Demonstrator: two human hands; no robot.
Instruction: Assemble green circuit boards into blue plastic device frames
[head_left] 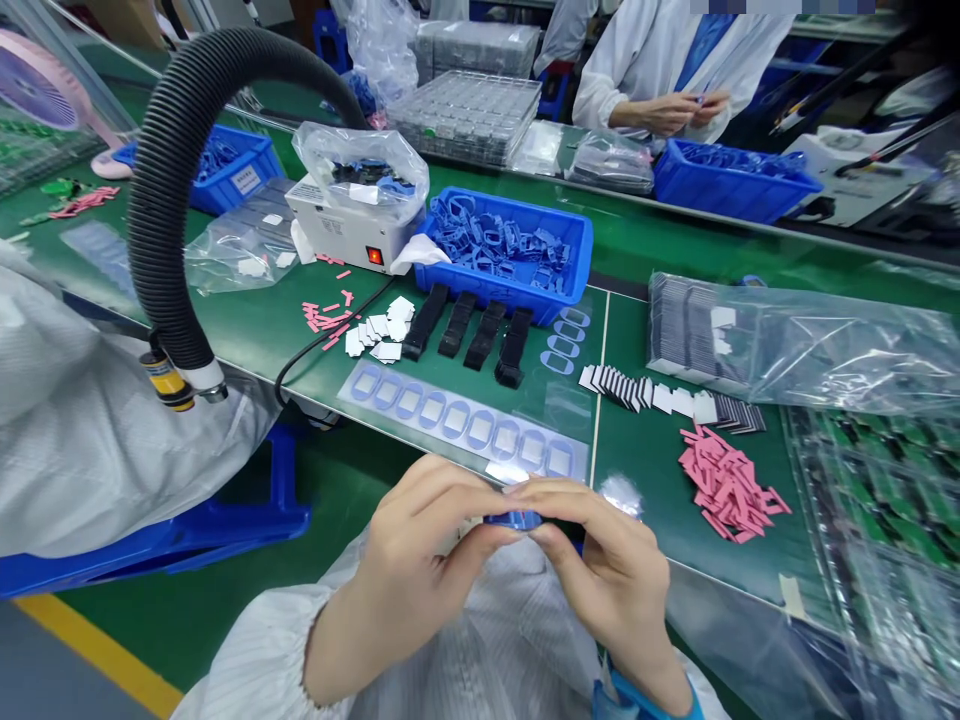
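My left hand (420,560) and my right hand (600,570) meet over my lap, just below the table's near edge. Both pinch one small blue frame part (514,519) between thumbs and fingertips; most of it is hidden by the fingers. Right above the hands, a clear strip (465,420) of oval blue-rimmed pieces lies along the table edge. Rows of black parts (469,332) stand behind the strip. A blue bin (581,250) full of blue frames sits further back.
A black ribbed hose (176,190) arches at the left. A white box with a red switch (352,235) stands by the bin. Pink slips (724,485), small white-and-black squares (667,395) and plastic bags (825,345) lie to the right. Another person's hands (679,108) work across the table.
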